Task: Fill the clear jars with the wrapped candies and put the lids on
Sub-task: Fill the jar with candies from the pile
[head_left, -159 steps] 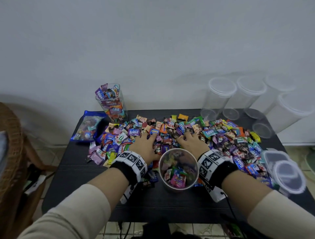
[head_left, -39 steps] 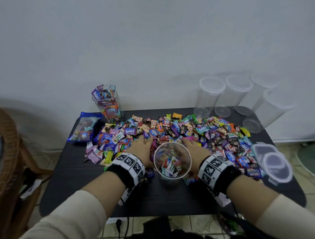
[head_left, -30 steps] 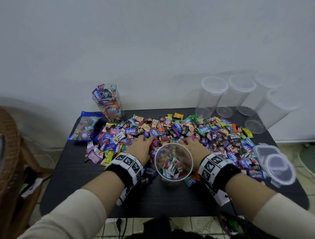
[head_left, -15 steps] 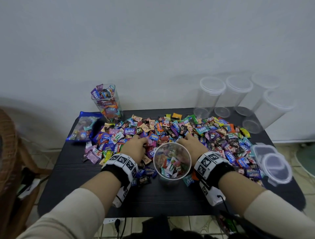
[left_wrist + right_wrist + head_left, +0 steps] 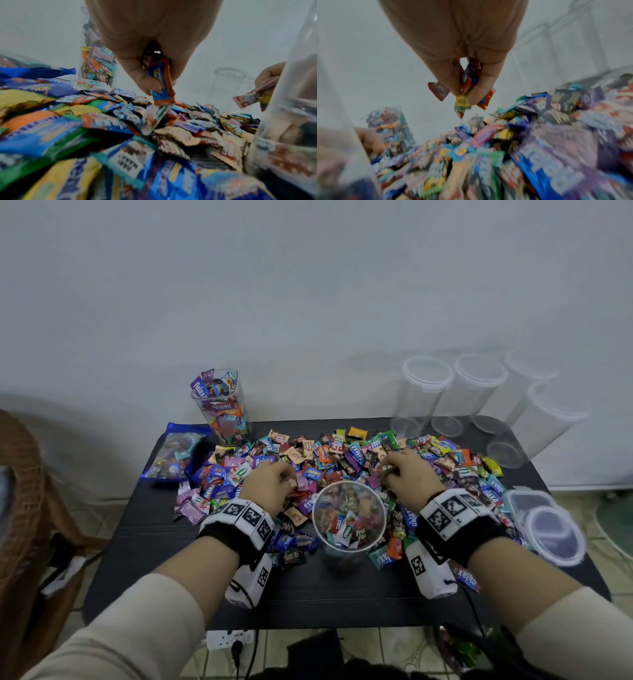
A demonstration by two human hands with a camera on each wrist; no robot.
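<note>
I take the open clear jar as my landmark: it stands upright near the front middle of the black table, partly filled with wrapped candies. Behind it and to both sides the candy heap spreads across the tabletop, with a few pieces lying just in front of the jar's base.

My left hand is just left of the jar, its fingers curled around a bunch of candies; the left wrist view shows a blue-and-orange wrapper pinched between thumb and fingers just over the heap. My right hand is just right of the jar, clenched on several candies, with red, orange and yellow wrapper ends poking out below the fingertips.

Far left of the jar, at the back edge by the wall, a square clear jar stands packed with candies, lidless. Beside it lies a blue candy bag. Far right of the jar, at the back corner, four empty lidded jars cluster together. At the right edge lie loose clear lids.

The wall behind is plain and pale. A wicker chair stands left of the table, and the floor is tiled.
</note>
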